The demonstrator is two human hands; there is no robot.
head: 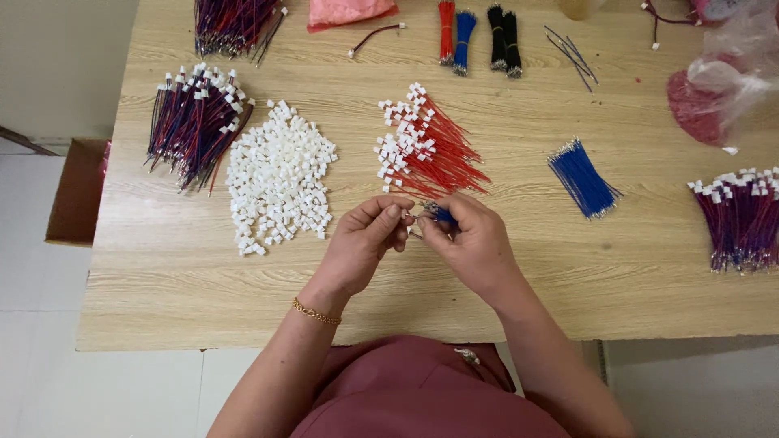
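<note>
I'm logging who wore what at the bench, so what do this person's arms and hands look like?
Both arms are bare, with no gloves. The left hand has a thin gold chain bracelet at the wrist. The right hand shows nothing worn.

A pale wood-grain tabletop (162,276), matt and smooth, is seen beneath a heap of white plastic connector housings (278,178) with a dull sheen. Red wires (442,154) and blue wires (583,178) are sheathed in smooth plastic insulation, bare metal glinting at the blue bundle's tips. A short blue-sheathed wire (439,214) is pinched between bare fingers (395,217). A thin gold-coloured metal bracelet (316,313) is worn. Crinkled, glossy clear plastic bags (730,73) are seen at the tabletop's far right corner.
</note>
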